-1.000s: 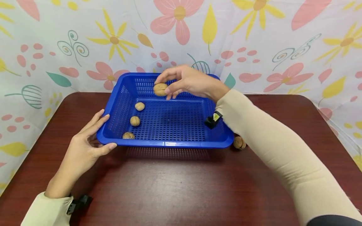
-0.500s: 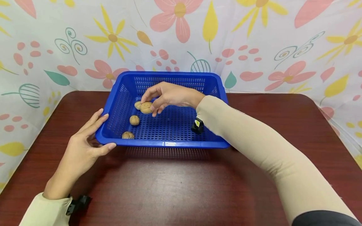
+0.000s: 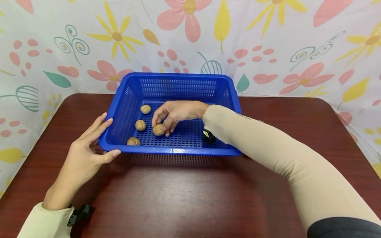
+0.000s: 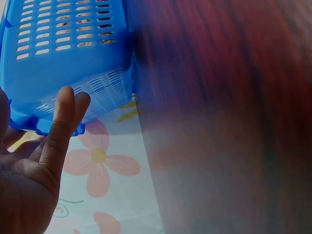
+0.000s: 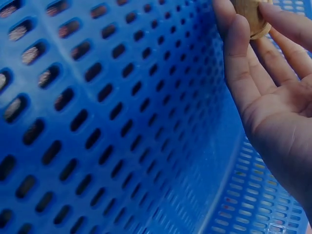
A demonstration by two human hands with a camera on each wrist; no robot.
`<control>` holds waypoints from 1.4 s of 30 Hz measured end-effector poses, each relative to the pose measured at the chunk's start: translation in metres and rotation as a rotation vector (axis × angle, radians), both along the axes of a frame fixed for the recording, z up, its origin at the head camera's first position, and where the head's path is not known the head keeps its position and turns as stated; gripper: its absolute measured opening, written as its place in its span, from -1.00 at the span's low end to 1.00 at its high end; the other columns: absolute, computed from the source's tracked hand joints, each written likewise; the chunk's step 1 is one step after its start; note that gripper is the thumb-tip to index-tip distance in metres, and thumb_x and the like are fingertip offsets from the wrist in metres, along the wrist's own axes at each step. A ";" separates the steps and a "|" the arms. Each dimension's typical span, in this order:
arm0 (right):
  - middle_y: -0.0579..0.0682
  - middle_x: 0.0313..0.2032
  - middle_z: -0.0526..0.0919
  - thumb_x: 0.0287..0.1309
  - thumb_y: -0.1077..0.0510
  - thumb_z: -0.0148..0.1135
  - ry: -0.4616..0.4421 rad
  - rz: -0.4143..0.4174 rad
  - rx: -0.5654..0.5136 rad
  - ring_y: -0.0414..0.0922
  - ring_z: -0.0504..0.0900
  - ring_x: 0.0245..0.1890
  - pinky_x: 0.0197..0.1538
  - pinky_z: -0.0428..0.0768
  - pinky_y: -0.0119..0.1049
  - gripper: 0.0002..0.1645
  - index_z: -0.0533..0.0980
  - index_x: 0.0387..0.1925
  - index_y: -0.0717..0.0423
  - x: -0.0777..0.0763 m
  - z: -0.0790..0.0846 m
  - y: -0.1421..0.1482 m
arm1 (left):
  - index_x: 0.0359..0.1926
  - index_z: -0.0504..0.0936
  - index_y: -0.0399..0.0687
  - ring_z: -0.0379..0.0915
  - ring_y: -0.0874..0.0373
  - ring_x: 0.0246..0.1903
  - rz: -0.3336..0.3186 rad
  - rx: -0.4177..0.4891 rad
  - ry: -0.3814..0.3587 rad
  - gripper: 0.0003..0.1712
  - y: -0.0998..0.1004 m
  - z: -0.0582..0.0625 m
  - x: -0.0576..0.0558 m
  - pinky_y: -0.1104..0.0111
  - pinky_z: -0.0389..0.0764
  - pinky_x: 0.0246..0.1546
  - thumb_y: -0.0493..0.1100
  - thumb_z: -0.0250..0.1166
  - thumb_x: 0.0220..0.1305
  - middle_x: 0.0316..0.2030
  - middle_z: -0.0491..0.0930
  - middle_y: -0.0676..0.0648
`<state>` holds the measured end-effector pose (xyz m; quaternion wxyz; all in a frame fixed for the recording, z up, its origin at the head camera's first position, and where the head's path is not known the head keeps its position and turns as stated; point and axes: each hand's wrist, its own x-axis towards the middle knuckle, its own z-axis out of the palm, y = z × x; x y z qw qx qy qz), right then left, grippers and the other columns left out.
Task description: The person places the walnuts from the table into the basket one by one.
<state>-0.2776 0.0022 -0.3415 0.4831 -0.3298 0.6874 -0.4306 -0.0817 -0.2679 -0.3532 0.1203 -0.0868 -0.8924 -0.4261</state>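
Note:
A blue plastic basket [image 3: 178,150] with slotted walls and floor stands on the table. Inside, the right hand [image 3: 180,111] pinches a walnut [image 3: 158,130] between thumb and fingertips, low over the floor; whether it touches is unclear. The right wrist view shows this walnut [image 5: 252,18] only partly, at the top edge. Left of it lie three more: a back walnut [image 3: 146,109], a middle walnut [image 3: 140,125] and a front walnut [image 3: 133,141], partly hidden by the rim. The left hand [image 3: 84,152] grips the basket's front left corner, thumb at the front rim, fingers along the left side.
The dark red-brown wooden table [image 3: 190,198] extends in front and to both sides. A flowered cloth [image 3: 268,43] hangs close behind the basket. The right sleeve [image 3: 256,135] crosses the basket's right front corner and hides the table there.
The right hand has carried its walnut left, then forward and down into the basket. The left hand stays at the corner. A walnut right of the basket is now hidden by the sleeve.

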 end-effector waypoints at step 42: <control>-0.01 0.10 0.77 0.36 0.23 0.31 0.100 0.102 0.073 -0.01 0.81 -0.27 -0.11 0.74 -0.17 -0.65 0.65 0.15 0.14 0.009 -0.002 -0.006 | 0.55 0.39 0.01 0.40 0.74 0.05 0.000 -0.025 0.005 -0.01 0.001 0.001 0.002 0.78 0.55 -0.13 -0.35 0.60 0.12 0.62 0.19 -0.08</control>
